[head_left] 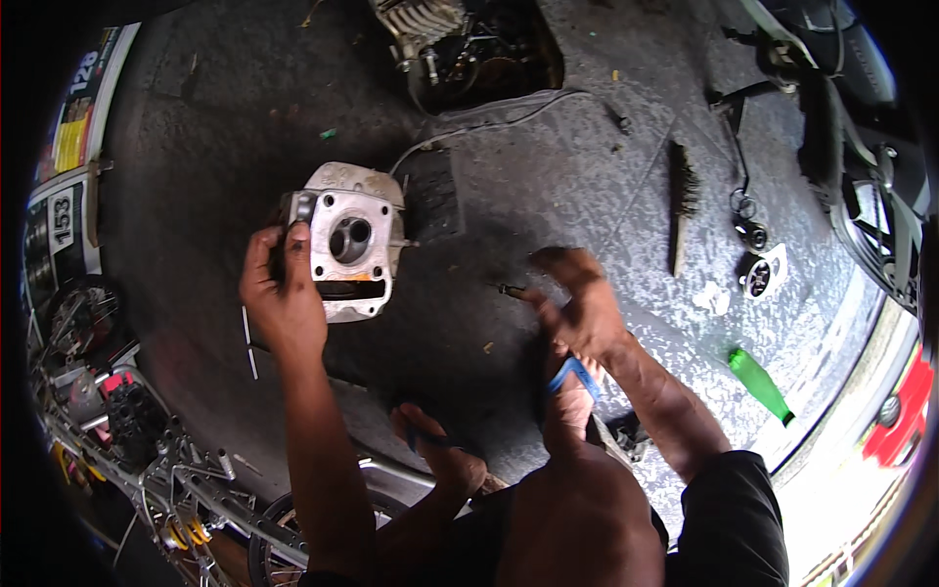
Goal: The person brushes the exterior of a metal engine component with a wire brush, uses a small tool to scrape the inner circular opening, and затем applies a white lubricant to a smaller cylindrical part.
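My left hand (282, 279) grips a pale metal engine cylinder head (377, 210) by its left side, with the thumb pressed against the edge. Its flat face is turned up toward me, showing the round combustion chamber with two dark ports, several bolt holes and a long slot. To the right, my right hand (587, 308) hovers above the floor, fingers curved and a gap between thumb and forefinger. At the thumb tip is a small brownish piece with a dark end (511, 291); I cannot tell whether the hand touches it.
An engine block (489, 59) sits in a dark tray at the top. A stiff brush (682, 201), a gasket-like plate (761, 276) and a green bottle (761, 384) lie on the right. Motorcycle parts (147, 430) crowd the lower left; a motorcycle (861, 147) stands at right.
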The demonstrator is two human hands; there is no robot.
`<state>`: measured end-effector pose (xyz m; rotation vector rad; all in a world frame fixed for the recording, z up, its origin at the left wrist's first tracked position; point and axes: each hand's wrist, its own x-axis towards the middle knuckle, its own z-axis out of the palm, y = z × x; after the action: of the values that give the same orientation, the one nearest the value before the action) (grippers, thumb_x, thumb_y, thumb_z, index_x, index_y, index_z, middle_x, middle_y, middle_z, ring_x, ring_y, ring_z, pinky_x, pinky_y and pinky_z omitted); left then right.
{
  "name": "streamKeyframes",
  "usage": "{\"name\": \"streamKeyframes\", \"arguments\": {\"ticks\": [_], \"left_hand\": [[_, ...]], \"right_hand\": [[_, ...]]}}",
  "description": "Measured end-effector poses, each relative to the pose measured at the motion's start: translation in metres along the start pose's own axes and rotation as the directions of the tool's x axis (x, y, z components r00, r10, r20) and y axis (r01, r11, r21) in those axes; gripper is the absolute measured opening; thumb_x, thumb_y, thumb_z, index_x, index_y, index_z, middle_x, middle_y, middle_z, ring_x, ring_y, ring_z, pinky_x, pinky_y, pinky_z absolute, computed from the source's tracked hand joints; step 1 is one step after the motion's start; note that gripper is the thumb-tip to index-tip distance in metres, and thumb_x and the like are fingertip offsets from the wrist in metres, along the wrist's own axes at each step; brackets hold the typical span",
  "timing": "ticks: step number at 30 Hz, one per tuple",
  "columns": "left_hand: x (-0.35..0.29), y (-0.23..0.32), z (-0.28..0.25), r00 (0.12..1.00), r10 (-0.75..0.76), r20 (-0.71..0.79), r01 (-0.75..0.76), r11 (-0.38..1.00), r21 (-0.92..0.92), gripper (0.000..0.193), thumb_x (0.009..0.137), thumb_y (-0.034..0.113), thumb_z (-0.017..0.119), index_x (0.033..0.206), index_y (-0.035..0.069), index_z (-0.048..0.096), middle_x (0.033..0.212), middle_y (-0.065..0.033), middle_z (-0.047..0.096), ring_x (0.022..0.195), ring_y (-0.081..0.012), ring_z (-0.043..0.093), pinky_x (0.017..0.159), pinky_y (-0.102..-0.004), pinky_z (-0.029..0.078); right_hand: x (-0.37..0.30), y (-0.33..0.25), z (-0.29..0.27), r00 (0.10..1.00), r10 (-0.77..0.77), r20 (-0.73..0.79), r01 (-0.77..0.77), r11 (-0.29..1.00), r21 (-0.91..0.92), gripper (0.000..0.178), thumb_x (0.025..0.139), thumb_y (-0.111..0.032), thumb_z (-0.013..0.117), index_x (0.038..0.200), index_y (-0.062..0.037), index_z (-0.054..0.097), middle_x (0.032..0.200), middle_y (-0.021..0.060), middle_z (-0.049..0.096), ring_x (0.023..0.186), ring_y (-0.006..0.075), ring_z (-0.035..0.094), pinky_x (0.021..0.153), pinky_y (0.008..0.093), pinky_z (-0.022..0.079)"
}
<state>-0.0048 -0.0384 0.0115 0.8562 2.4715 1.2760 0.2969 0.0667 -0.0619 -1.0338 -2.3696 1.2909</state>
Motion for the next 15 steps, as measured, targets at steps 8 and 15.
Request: {"name": "streamKeyframes", "arguments": {"ticks": [8,15], "left_hand": [[-0.009,0.011,0.030,0.986,-0.008,-0.168,0.014,0.999,0.032,0.021,0.098,0.024,0.070,0.097,0.004,0.063,0.083,0.0005,0.061,0.078,-0.0087,0.053,0.073,-0.0269,0.045],[-0.011,0.010,0.001,0.998,-0.047,-0.031,0.051,0.989,0.137,0.054,0.096,0.035,0.069,0.130,-0.001,0.047,0.124,-0.0215,0.055,0.116,-0.0322,0.055,0.101,-0.0429,0.043]], "right_hand": [[-0.069,0.195,-0.074,0.805,0.071,-0.589,-0.488,0.644,-0.589,0.034,0.088,-0.034,0.075,0.106,-0.0055,0.069,0.104,0.0159,0.068,0.098,0.0396,0.060,0.086,0.0479,0.048],[-0.037,0.080,-0.065,0.708,0.567,-0.422,-0.477,0.824,0.306,0.024,0.096,-0.020,0.064,0.109,-0.0016,0.055,0.080,0.0112,0.064,0.055,0.0157,0.055,0.051,0.0340,0.044]]}}
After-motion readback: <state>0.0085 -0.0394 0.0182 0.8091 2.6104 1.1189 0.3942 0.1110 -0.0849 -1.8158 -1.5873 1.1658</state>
